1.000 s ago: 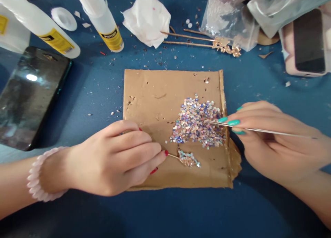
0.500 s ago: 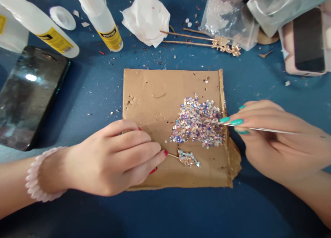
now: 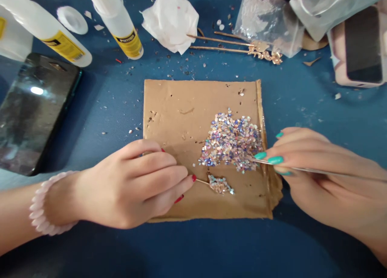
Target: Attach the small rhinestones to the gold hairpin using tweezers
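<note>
A brown cardboard sheet lies on the blue table with a pile of small iridescent stones on its right half. My left hand rests on the cardboard's lower left, fingers closed, pinching a thin gold pin whose leaf-shaped head is covered with stones. My right hand is closed on thin metal tweezers. Their tip points left into the lower right edge of the pile.
Two white glue bottles with a cap lie at the back left. A dark phone is at the left, crumpled tissue behind the cardboard, gold leaf pins, plastic bags and a pink-cased phone at the back right.
My right hand has moved down toward me with the tweezers, so the tip now sits at the lower edge of the stone pile. The left hand has stayed still.
</note>
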`<state>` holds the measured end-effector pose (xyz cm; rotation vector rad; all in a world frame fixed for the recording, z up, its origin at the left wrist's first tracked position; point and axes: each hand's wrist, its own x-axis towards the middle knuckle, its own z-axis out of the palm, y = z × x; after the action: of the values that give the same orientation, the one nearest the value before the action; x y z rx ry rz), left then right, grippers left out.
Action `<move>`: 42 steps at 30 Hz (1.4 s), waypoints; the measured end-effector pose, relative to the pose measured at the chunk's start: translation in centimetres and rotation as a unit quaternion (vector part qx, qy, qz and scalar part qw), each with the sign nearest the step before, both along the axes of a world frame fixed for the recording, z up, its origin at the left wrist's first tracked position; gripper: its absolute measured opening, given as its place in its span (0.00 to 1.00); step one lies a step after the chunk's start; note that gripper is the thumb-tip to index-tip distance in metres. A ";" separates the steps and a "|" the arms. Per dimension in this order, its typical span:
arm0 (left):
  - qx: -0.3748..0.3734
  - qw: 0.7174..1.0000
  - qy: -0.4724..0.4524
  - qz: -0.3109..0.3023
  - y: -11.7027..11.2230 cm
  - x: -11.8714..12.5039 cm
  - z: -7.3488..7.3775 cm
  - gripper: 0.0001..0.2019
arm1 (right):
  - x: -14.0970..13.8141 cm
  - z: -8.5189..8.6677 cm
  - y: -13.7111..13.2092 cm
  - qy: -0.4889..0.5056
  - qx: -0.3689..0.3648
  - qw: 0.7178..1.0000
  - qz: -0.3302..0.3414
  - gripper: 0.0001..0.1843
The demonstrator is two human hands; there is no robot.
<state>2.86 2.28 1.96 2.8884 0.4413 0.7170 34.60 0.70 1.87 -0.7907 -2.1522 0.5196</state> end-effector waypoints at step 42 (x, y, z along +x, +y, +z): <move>-0.025 0.999 0.004 0.027 -0.3 0.1 0.0 0.13 | -0.1 1.2 -0.6 -0.103 -0.029 0.992 0.072 0.10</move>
<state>2.95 1.98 1.97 2.8433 0.5322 0.6913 34.51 0.13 3.05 -0.7518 -2.4082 0.5979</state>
